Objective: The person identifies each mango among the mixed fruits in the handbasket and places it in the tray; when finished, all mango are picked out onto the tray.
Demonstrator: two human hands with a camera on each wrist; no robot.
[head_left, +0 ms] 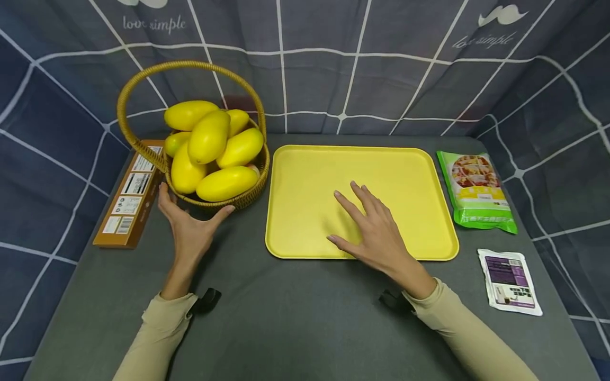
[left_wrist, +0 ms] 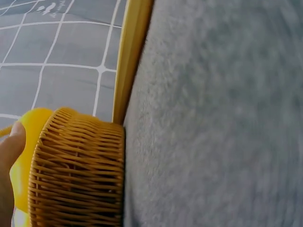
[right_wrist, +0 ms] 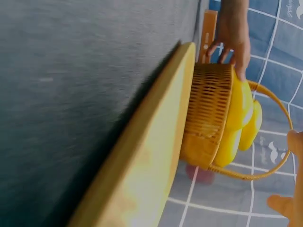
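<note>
A wicker basket with a tall arched handle stands at the back left, heaped with several yellow mangoes. My left hand is at the basket's near side, thumb and fingers spread wide along its wall. In the right wrist view, that left hand reaches the basket at its rim. Over the near part of a yellow tray hovers my right hand, fingers spread and holding nothing. At the left wrist view's edge, the left thumb shows beside a mango.
Left of the basket lies a long brown box with white labels, partly under its handle side. To the tray's right are a green food packet and a white and purple sachet. A grid-patterned cloth hangs behind the grey table.
</note>
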